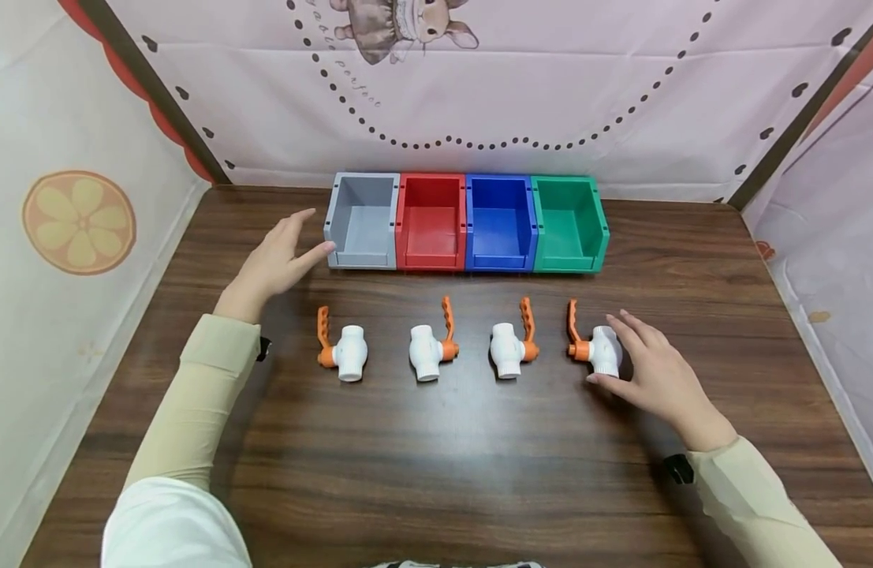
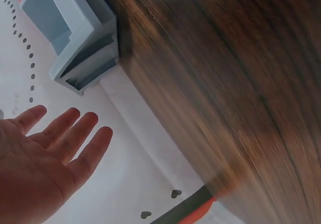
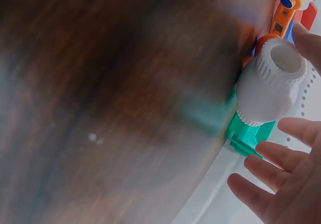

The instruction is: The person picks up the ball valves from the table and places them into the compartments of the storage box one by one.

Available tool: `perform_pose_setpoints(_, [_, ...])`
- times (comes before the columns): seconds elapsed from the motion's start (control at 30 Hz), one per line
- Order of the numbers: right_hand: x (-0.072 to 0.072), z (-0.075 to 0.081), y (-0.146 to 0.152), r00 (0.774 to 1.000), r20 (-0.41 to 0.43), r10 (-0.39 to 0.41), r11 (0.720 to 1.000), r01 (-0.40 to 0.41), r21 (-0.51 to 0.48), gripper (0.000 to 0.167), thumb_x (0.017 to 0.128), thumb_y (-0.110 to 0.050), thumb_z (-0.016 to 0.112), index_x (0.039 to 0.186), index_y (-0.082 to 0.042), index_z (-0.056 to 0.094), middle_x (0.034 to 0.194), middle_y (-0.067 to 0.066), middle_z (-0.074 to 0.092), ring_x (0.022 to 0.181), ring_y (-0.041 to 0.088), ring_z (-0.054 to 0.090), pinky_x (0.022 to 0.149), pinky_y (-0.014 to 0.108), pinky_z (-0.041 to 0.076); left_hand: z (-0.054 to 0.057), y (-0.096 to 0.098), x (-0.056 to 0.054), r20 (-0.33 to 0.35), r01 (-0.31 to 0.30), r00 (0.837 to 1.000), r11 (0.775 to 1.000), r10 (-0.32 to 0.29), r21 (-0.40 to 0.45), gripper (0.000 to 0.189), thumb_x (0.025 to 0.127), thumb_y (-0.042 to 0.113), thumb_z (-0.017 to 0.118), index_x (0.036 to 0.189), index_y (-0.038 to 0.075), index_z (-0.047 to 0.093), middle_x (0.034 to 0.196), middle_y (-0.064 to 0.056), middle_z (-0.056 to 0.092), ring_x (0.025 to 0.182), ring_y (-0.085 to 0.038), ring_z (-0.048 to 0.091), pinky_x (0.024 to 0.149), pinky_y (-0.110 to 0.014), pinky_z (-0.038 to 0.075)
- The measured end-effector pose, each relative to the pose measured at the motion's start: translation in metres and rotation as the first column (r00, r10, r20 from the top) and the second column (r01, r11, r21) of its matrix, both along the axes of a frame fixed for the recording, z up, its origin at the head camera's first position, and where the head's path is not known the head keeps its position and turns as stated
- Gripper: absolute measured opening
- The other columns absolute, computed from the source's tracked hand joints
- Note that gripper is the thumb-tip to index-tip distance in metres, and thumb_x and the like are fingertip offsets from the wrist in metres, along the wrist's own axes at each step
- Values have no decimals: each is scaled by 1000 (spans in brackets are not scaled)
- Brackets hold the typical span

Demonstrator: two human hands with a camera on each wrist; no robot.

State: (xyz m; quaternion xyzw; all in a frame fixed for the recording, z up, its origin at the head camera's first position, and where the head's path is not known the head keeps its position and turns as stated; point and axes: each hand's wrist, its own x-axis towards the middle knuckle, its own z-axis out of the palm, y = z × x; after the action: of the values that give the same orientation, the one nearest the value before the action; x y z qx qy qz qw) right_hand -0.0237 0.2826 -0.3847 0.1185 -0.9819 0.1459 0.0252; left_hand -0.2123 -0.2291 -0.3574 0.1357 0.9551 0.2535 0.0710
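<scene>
A white sleeve [image 1: 173, 525] was nearest, at the bottom left of the head view. Past it, the left hand [image 1: 273, 260] was above the left part of the table [image 1: 443, 457], just beside the gray bin [image 1: 361, 260]. Its grip was wide, with nothing in it. I could not tell if the thumb touched the bin. The red bin [image 1: 431, 261], blue bin [image 1: 498, 262] and green bin [image 1: 568, 263] stood beside it, at the top middle.

The first valve [image 1: 351, 353], second valve [image 1: 425, 353], third valve [image 1: 507, 351] and fourth valve [image 1: 606, 351] lay in a row across the middle, left to right. Each white body was longest going up and down the frame. Each orange handle pointed up, toward the bins. The first and fourth had handles on their left sides; the other two had them on the right.

The right hand [image 1: 652, 371] was at the fourth valve's right side. Its grip was wide around it, thumb near the bottom end. The right wrist view showed a gap between fingers and valve, and the valve's round hole at its upper right end.
</scene>
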Motion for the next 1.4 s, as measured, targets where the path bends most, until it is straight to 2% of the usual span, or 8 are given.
perform_pose_setpoints(0.3, [0,-1,-1,999,27,20,1000,-21,13,88,70,-35,82,137,6,42,137,28,45,120,46,44,93,61,40,-17,9,-18,53,-15,999,999,12,44,89,91,65,39,151,4,14,152,-23,26,134,-42,34,105,-61,29])
perform_pose_setpoints(0.47, [3,-5,-3,998,53,19,1000,-19,8,87,70,-34,82,136,7,43,135,27,46,119,44,45,93,60,40,-26,13,-23,80,-38,996,999,35,36,88,93,62,39,149,-1,15,148,-26,30,130,-43,39,104,-58,32])
perform_pose_setpoints(0.67, [5,-8,-4,996,86,11,1000,-12,8,84,71,-33,82,134,8,45,132,26,49,118,43,47,90,59,43,-34,14,-26,80,-34,996,999,34,-9,75,98,50,41,146,-5,24,137,-30,40,122,-43,45,99,-59,36])
perform_pose_setpoints(0.83, [4,-7,-5,995,101,-4,1000,3,5,83,71,-35,82,133,7,46,129,26,51,115,41,49,88,58,44,-32,17,-29,52,-20,998,1000,21,-17,66,99,44,41,140,-7,33,131,-31,45,116,-44,48,95,-58,39])
perform_pose_setpoints(1.0, [1,-4,-4,994,112,-5,1000,7,-16,86,69,-31,84,134,9,45,127,28,51,115,42,48,90,58,43,-28,18,-33,23,-19,1000,1000,19,-25,63,99,42,42,137,-9,36,128,-32,47,113,-45,50,93,-59,40])
perform_pose_setpoints(1.17, [-5,-1,-4,991,134,2,999,4,-45,86,69,-28,84,134,12,43,125,29,51,112,41,49,92,58,42,-26,19,-36,1,-21,1000,1000,21,5,54,99,32,44,132,-11,39,118,-31,51,106,-43,52,89,-57,42])
perform_pose_setpoints(1.4, [-8,0,-4,991,137,-9,998,18,-59,82,67,-26,86,128,14,46,117,29,52,102,38,54,86,55,47,-26,21,-39,-24,-9,1000,1000,9,28,46,98,25,45,124,-13,44,111,-32,52,100,-42,52,86,-56,42])
